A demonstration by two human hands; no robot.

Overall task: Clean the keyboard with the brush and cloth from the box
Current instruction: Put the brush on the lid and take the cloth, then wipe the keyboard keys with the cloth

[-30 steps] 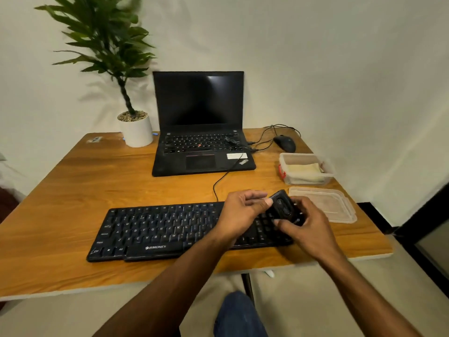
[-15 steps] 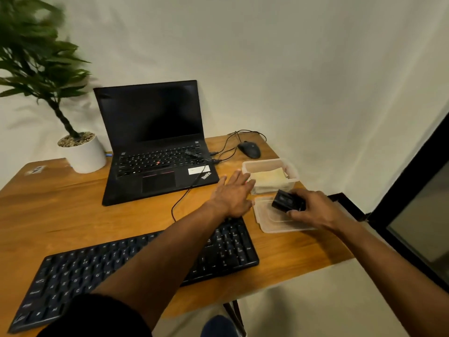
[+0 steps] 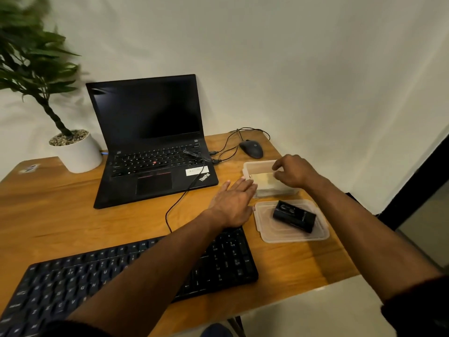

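Brush [image 3: 294, 216] parked on lid [image 3: 264, 223], I'm on the cloth-fetch step: right hand [image 3: 295, 171] fingers curled over cloth [image 3: 263, 178] in box [image 3: 255, 166], grasp unclear, left hand [image 3: 233, 203] flat, steadying; next pinch and lift.

Black keyboard [image 3: 218, 263] at table's front, black brush [image 3: 294, 216] on clear lid [image 3: 267, 229], cloth [image 3: 263, 178] in box [image 3: 255, 166]

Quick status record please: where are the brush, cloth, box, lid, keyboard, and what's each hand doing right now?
brush: black, lying on the lid
lid: flat on the table, near side of the box
box: open, right of the laptop
cloth: pale, inside the box
keyboard: front of table, untouched
left hand: fingers straight, against the box's left side
right hand: over the box, fingers curled at the cloth; grip unclear
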